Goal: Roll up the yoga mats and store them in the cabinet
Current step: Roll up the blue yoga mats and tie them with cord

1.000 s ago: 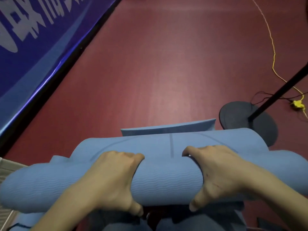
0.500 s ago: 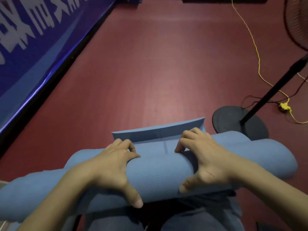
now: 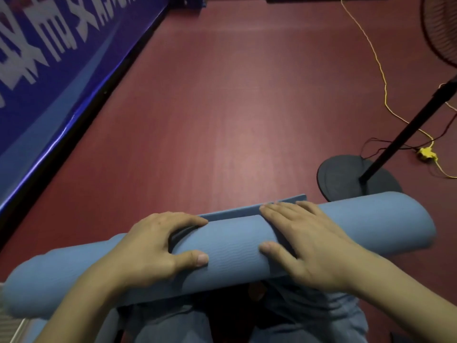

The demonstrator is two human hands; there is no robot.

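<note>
Both hands, left hand [image 3: 153, 246] and right hand [image 3: 304, 243], press flat-fingered on the mat [image 3: 232, 246]; easing pressure could let its last flap spring loose.

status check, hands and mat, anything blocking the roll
Left hand and right hand flat on blue yoga mat. Mat nearly rolled, short flap left on floor. Fan base close by right end.

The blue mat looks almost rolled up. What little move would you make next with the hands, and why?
Probably one more short push forward. Only a narrow strip of the mat's loose end shows flat on the red floor beyond the blue yoga mat roll. The left hand and right hand both lie on top of the roll, placed to turn it over that strip.
</note>
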